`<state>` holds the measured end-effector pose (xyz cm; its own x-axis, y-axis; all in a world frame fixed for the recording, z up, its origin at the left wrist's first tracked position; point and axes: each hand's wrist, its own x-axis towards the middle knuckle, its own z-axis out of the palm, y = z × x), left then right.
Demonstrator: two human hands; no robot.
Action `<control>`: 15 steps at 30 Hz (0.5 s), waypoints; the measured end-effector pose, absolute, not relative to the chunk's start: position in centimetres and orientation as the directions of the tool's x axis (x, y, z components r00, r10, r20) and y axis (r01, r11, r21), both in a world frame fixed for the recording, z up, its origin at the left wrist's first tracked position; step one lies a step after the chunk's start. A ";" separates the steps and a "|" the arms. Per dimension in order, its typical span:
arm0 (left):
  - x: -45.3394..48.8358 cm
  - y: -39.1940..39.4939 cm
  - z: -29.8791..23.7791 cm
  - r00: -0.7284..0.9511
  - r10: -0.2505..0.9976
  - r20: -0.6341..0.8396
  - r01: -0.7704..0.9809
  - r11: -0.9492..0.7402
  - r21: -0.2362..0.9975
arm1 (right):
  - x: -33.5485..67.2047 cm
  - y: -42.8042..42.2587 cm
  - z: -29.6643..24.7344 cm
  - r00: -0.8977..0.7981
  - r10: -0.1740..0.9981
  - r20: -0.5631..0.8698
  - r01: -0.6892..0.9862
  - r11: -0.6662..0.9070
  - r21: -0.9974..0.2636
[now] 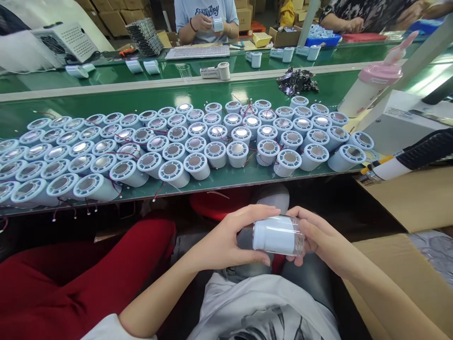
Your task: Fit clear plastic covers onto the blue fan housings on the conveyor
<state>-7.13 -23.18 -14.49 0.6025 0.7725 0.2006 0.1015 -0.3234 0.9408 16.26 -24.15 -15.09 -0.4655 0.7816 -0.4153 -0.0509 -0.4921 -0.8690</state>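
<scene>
Both of my hands hold one pale blue cylindrical part (278, 234) over my lap, lying on its side. My left hand (231, 241) wraps its fingers round the part's left end, thumb on top. At the right end my right hand (318, 238) grips a clear cap or sleeve on the part. On the green bench (141, 101) in front of me lie several rows of the same pale blue cylinders (198, 141), metal faces turned toward me, with thin red wires trailing between them.
A pink-lidded bottle (371, 87) and a white machine (403, 123) stand at the right, with a tool (399, 163) on cardboard (417, 198). Across the far belt another person's hands (203, 21) hold a similar part. A crumpled black bag (295, 80) and a tape roll (223, 71) lie mid-bench.
</scene>
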 end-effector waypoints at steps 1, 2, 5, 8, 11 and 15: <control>-7.1 -23.2 -14.5 0.603 0.769 0.214 0.092 -0.334 0.938 | 16.1 -24.2 -15.1 -0.470 0.775 -0.423 -0.055 -0.504 -0.862; -7.1 -23.2 -14.5 0.603 0.765 0.226 0.083 -0.342 0.936 | 16.0 -24.2 -15.0 -0.472 0.770 -0.429 -0.064 -0.515 -0.855; -7.1 -23.2 -14.4 0.607 0.757 0.242 0.066 -0.352 0.934 | 15.5 -24.1 -14.9 -0.472 0.754 -0.457 -0.090 -0.557 -0.826; -7.1 -23.2 -14.4 0.609 0.755 0.243 0.047 -0.340 0.939 | 15.1 -23.9 -14.7 -0.498 0.706 -0.503 -0.090 -0.619 -0.780; -7.1 -23.1 -14.5 0.613 0.751 0.245 0.021 -0.325 0.945 | 14.9 -23.8 -14.6 -0.553 0.636 -0.538 -0.092 -0.688 -0.720; -7.1 -23.3 -14.5 0.611 0.753 0.245 0.012 -0.318 0.948 | 15.0 -23.7 -14.7 -0.610 0.526 -0.593 -0.080 -0.785 -0.614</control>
